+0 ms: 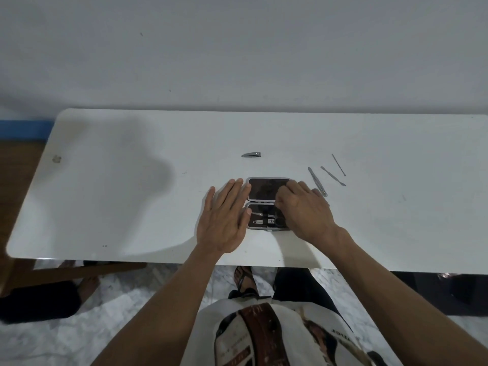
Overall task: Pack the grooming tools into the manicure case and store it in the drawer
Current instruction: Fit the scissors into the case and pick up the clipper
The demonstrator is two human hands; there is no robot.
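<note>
The manicure case [262,191] lies open flat on the white table [132,207], with its dark lid at the back. A clipper and scissors sit in the front half. My left hand [224,220] rests flat against the case's left edge, fingers spread. My right hand [303,210] covers the case's right side with its fingers curled down; whether it holds anything is hidden. A loose nail clipper [251,154] lies behind the case. To the right lie tweezers [317,181], a cuticle pusher [333,176] and a thin pick [338,165].
The table's back edge meets a grey wall. Its front edge is near my body. Below it I see my sandalled foot [244,280], another person's bare foot [88,285] at left, and a wooden frame. No drawer is in view.
</note>
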